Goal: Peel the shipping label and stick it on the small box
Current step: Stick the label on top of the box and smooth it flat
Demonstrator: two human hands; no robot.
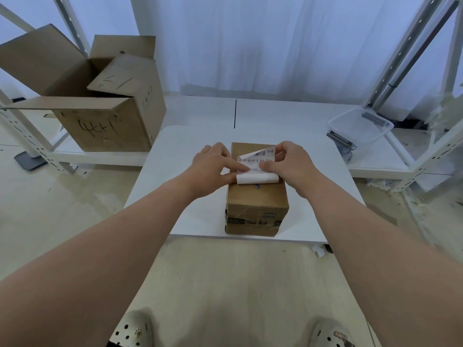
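We are holding the shipping label [255,162] over the small box [256,205].
Left hand [215,164] and right hand [288,163] are pinching its sides, hiding part of the print; its near edge is curling.

The shipping label [255,162] carries a barcode along its upper edge with two small Chinese characters beside it (too blurred to be sure of), and below them a large row reading roughly 010-010-L30-55, its end hidden. The open cardboard box [105,128] bears illegible black marker scrawl on its front. The right shoe [334,334] shows "Baby", upside down. Dark print on the small box [255,211] cannot be read
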